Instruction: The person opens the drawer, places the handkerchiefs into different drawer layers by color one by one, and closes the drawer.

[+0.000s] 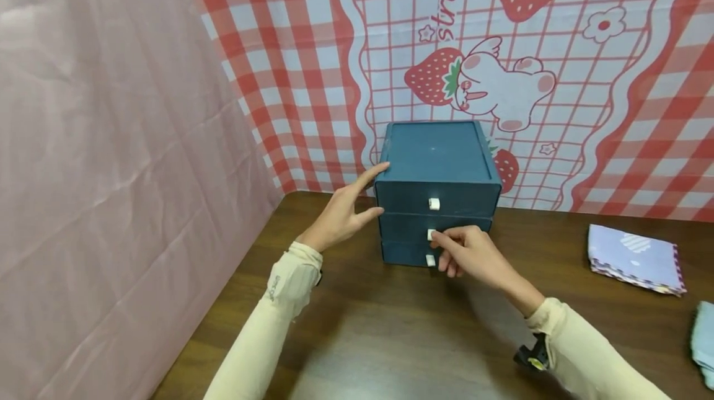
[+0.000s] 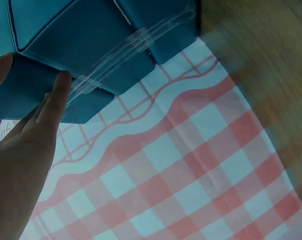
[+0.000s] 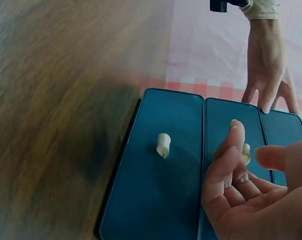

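A dark blue desktop drawer unit with three stacked drawers stands on the table, all drawers flush with its front. Each drawer has a small white knob: the top knob, the middle knob and the bottom knob. My right hand has its thumb and curled fingers at the middle knob; the right wrist view shows that knob between thumb and fingers. My left hand spreads against the unit's left side, index fingertip by the top edge and thumb lower at the front corner.
A folded lilac cloth lies on the wooden table at the right, with a pale green cloth nearer the right edge. Behind the unit hangs a red-and-white checked strawberry curtain; pink fabric hangs at the left.
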`<action>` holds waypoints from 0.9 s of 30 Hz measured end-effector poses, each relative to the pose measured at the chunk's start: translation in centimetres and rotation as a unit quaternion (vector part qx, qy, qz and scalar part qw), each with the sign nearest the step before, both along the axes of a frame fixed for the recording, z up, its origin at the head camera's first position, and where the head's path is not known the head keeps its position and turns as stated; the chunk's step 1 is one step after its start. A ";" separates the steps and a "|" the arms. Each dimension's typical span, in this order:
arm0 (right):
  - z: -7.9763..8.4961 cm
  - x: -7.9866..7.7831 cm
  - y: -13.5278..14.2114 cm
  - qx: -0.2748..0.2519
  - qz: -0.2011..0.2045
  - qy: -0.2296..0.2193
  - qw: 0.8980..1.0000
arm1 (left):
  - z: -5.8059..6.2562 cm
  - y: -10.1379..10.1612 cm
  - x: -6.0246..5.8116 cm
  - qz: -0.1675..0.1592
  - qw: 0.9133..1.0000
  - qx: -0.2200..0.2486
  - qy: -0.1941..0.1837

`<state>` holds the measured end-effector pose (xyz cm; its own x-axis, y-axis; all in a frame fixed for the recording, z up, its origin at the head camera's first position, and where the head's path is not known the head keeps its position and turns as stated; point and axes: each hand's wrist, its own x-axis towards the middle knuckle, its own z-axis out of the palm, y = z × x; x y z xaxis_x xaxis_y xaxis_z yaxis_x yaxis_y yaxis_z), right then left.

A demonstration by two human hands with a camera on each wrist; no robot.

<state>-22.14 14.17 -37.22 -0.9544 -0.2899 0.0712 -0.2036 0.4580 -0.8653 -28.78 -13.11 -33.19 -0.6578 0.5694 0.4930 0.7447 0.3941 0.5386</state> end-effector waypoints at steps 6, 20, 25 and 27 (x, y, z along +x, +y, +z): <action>0.1 -0.4 -0.3 -0.036 0.009 -0.026 0.999 | 0.1 0.3 0.1 -0.012 0.999 0.016 -0.029; -0.6 -0.8 -0.6 -0.051 0.008 -0.005 0.999 | -0.2 0.5 0.2 0.019 0.998 0.025 -0.060; -0.7 -0.8 -0.8 -0.047 0.013 -0.007 0.999 | -0.3 0.4 0.2 -0.001 0.998 0.039 -0.039; -0.6 -0.8 -0.8 -0.048 0.012 -0.009 0.999 | -0.4 0.4 0.1 -0.011 0.999 0.041 -0.028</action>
